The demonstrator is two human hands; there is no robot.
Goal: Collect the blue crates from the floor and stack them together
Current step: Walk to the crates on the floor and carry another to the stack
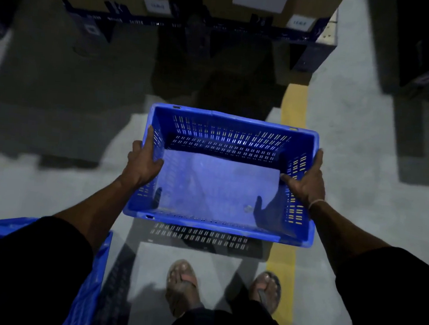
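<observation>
Nearest of all were the person's two feet [221, 291] in open sandals, standing on the grey floor [348, 173]. Dark sleeves covered the upper arms on both sides. Down at the near left, partly hidden by the left sleeve, sat another blue crate [94, 268]; only its corner and one wall showed.

A little farther out, the person held a blue crate [219, 183] up in the air, above the floor and in front of the feet. Its shadow lay on the floor right under it. The crate was open at the top, with small slots in its walls and a smooth bottom. The left hand [142, 164] gripped the left wall, thumb inside and fingers curled round the outside. The right hand [307, 181] gripped the right wall the same way, thumb inside. A thin band sat on the right wrist.

A yellow line [291, 132] ran along the floor on the right, from near the right foot away under the crate's right end.

Far off, at the top, stood a dark blue pallet [193, 24] with brown boxes [285, 3] on it. The boxes had white labels, too blurry to read. More dark shapes stood at the far left and far right, too dim to tell.
</observation>
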